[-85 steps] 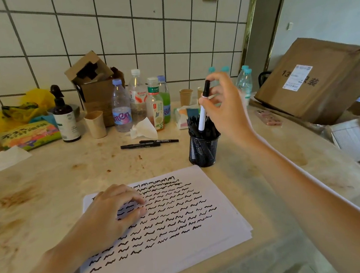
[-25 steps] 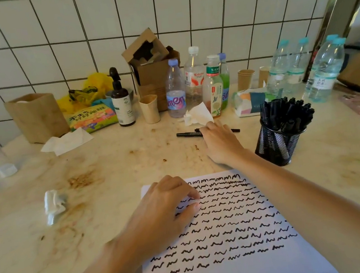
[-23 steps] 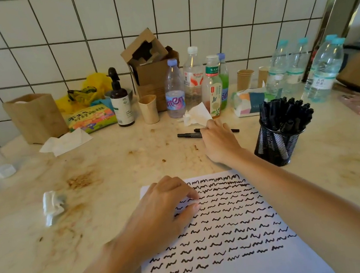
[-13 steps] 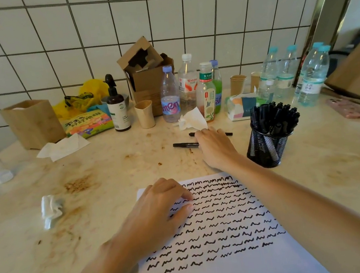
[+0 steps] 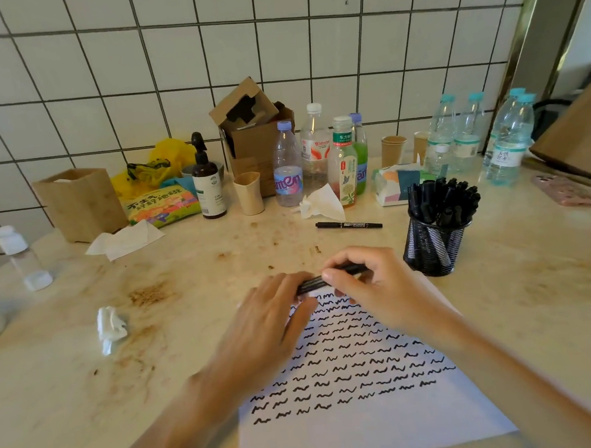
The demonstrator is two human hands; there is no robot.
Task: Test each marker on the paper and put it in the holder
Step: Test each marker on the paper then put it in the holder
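Observation:
A black marker point(image 5: 316, 281) lies level between my two hands above the top edge of the paper point(image 5: 367, 423). My left hand point(image 5: 266, 331) grips its left end. My right hand point(image 5: 372, 285) holds its right part with curled fingers. The white sheet carries several rows of black squiggles. To the right stands a black mesh holder point(image 5: 434, 244) packed with several black markers. One more black marker point(image 5: 348, 224) lies loose on the counter behind my hands.
Bottles point(image 5: 287, 169), paper cups point(image 5: 248, 193), a cardboard box point(image 5: 254, 147), a pump bottle point(image 5: 207, 182) and a snack bag line the tiled wall. Crumpled tissues point(image 5: 111, 328) lie at the left. A pink phone point(image 5: 565, 190) and a large carton point(image 5: 588, 135) are at the right.
My right hand picked one marker off the counter and brought it back over the paper. My left hand lifted off the sheet and took hold of the marker's other end.

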